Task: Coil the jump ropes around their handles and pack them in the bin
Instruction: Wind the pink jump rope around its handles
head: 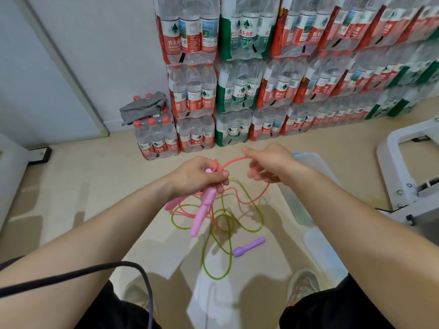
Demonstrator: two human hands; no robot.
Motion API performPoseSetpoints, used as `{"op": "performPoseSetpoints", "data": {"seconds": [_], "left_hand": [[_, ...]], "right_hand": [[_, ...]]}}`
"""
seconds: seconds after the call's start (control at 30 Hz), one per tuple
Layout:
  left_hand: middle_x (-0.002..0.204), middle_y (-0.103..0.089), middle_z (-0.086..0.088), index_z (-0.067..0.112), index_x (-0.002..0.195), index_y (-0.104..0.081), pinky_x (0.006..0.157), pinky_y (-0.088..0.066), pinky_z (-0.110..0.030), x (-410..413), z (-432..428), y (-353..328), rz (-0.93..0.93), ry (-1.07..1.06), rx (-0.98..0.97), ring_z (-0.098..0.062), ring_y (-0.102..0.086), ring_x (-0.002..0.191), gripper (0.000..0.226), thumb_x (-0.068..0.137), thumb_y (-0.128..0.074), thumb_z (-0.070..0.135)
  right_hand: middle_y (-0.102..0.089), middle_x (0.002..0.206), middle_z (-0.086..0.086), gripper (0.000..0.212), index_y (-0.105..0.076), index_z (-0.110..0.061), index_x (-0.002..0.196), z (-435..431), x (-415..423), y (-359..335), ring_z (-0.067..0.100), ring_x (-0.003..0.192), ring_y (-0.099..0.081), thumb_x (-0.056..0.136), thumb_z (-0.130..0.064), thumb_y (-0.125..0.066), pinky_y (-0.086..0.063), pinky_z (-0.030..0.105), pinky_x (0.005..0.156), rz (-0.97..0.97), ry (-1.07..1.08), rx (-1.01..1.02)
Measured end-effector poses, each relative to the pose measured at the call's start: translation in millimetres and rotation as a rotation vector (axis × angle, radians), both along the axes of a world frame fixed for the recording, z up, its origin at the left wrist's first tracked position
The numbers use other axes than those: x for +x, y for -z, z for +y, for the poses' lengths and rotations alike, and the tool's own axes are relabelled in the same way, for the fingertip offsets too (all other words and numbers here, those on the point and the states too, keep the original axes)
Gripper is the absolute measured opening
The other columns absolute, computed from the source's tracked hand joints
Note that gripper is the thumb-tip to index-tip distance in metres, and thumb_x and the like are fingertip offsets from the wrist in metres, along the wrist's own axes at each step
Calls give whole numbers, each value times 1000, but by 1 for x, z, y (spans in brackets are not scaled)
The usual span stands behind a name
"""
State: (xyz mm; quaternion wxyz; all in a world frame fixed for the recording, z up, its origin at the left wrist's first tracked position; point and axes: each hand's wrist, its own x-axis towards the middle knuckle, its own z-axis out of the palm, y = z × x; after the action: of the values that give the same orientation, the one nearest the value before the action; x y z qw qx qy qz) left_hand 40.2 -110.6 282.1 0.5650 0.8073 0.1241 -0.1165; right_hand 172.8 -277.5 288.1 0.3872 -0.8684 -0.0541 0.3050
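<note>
Early going here: the left hand (197, 176) is clamped around the top of the pink handles (202, 212), which hang down from the fist, with a first turn or two of the pink rope (237, 160) bunched at the knuckles. The right hand (268, 162), just off at three o'clock from the left, has its thumb and finger closed on a loop of that same rope, drawing it up and over; the other fingers look spread, though motion blur makes the pinch hard to read. Most of the pink rope trails loose to the floor (95, 210) below, tangled with the yellow-green rope (225, 233), which lies sprawled and entirely uncoiled, its purple handle (248, 246) resting on the floor toward five o'clock of the left hand. The clear bin (316, 191) waits along the right side at about four o'clock, and as far as can be seen, nothing is packed in it yet. So the judgement: one rope barely begun, the second untouched, all the packing left to do.
</note>
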Motion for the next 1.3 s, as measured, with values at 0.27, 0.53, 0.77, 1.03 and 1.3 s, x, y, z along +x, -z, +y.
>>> {"op": "performPoseSetpoints", "data": {"seconds": [0.27, 0.53, 0.77, 1.03, 1.3], "left_hand": [[81, -73, -12, 5, 94, -71, 68, -54, -24, -2, -2, -3, 78, 164, 6, -19, -70, 74, 19, 99, -63, 21], [89, -70, -18, -1, 106, -66, 82, -53, -45, -6, 1, -5, 99, 89, -232, -31, -66, 80, 29, 101, -57, 26], [102, -69, -26, 4, 109, -65, 88, -55, -50, -11, -1, 3, 237, 41, -511, -36, -67, 92, 25, 101, -52, 23], [98, -71, -20, -2, 117, -62, 78, -55, -33, -14, -7, 1, 198, 118, -540, -21, -68, 79, 31, 95, -55, 19], [105, -72, -15, 5, 112, -71, 105, -37, -55, -16, -5, 15, 177, 184, -420, -37, -61, 104, 20, 96, -61, 11]], "right_hand": [[-71, 107, -8, 25, -72, -28, 100, 22, -33, 13, 11, 100, -64, 88, -38, -52, -47, 38, 94, -194, -575, 317], [-55, 55, -6, 48, -62, -23, 60, 18, -24, 21, 6, 51, -43, 103, -40, -52, -35, 28, 58, -207, -491, 337], [-66, 68, 2, 17, -69, -16, 98, 9, -5, 13, 19, 64, -49, 85, -20, -80, -33, 29, 58, -28, -521, 422], [-66, 72, 8, 10, -73, -18, 93, 6, -1, 13, 8, 61, -54, 86, -22, -79, -38, 21, 55, -115, -549, 352], [-41, 60, 1, 68, -53, -2, 68, 6, -3, 18, 16, 56, -38, 95, -64, -50, -30, 34, 56, -384, -659, 74]]}}
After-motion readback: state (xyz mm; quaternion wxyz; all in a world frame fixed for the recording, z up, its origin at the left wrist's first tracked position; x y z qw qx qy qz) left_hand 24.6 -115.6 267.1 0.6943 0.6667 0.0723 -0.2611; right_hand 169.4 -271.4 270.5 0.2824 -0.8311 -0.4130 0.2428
